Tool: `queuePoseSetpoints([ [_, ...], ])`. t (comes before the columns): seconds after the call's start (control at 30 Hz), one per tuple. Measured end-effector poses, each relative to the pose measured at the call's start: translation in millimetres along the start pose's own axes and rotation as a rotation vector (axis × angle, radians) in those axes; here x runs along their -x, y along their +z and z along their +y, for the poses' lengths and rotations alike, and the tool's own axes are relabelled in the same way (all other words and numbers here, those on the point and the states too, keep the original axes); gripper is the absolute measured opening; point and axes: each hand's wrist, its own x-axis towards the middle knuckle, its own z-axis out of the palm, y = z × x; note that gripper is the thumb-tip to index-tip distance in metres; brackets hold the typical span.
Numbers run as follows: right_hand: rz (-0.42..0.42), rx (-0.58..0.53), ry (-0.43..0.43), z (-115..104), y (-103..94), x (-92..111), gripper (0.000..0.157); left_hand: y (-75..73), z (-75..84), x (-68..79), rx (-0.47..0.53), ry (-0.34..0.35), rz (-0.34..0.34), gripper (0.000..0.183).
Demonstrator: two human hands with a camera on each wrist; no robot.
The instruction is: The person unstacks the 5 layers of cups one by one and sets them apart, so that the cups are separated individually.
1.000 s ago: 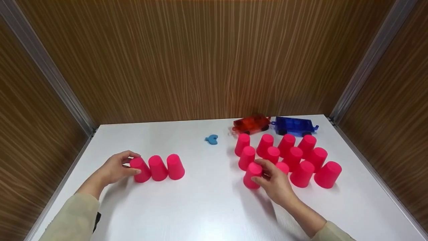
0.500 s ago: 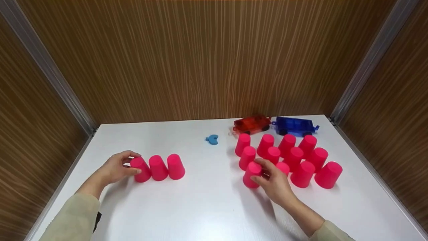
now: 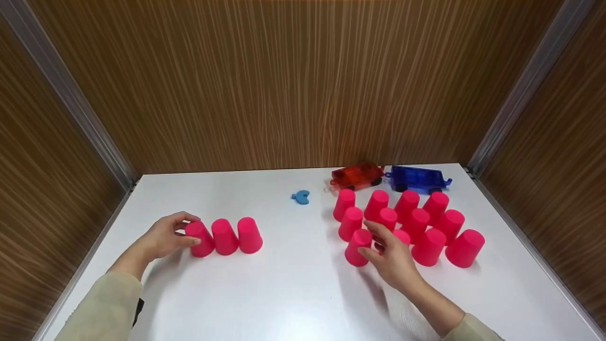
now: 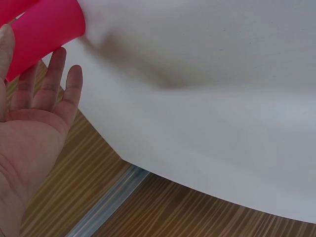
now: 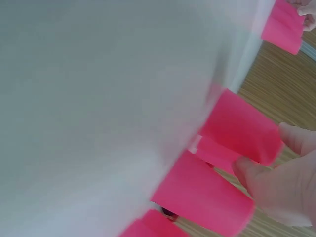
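Note:
In the head view, my left hand (image 3: 165,239) holds the leftmost of three upturned pink cups between its thumb and fingers; this cup (image 4: 49,29) also shows in the left wrist view. Close beside it stand a middle cup (image 3: 225,237) and a right-hand cup (image 3: 249,235). My right hand (image 3: 393,260) is at the front-left cup (image 3: 357,248) of a larger group. Its thumb lies against that cup, while the index finger stands off from the top. In the right wrist view the same cup (image 5: 242,126) stands beside the fingers.
Several more upturned pink cups (image 3: 427,246) stand in rows around and behind my right hand. Behind them are a red toy wagon (image 3: 356,176) and a blue one, the blue toy wagon (image 3: 416,178). A small blue piece (image 3: 300,197) lies mid-table, before a wood-grain wall (image 3: 293,94).
My right index finger has lifted off the front-left cup and spread slightly away from the thumb. The left hand and its cup have stayed in place.

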Motion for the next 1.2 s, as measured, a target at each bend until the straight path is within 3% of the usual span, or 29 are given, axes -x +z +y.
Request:
queuePoseSetpoints([
  [0.27,0.029,0.04,-0.145,-47,-5.3,-4,0.076,-5.2,-1.3,2.5,0.012,0.015,0.015,0.058],
  [0.4,-0.02,0.026,-0.181,-77,1.9,-16,0.076,-6.4,-1.9,2.2,0.017,0.033,0.018,0.056],
  [0.57,-0.108,-0.009,-0.27,-113,19.2,-35,0.069,-6.4,-2.1,-0.1,0.013,0.007,0.016,0.057],
  [0.87,-0.234,0.029,-0.356,-152,72.6,-74,0.059,1.7,-0.6,-7.8,0.026,0.033,0.019,0.055],
  [1.2,-0.4,0.058,-0.284,-146,154.7,-103,0.059,1.4,-4.2,-2.8,0.044,0.038,0.032,0.053],
])
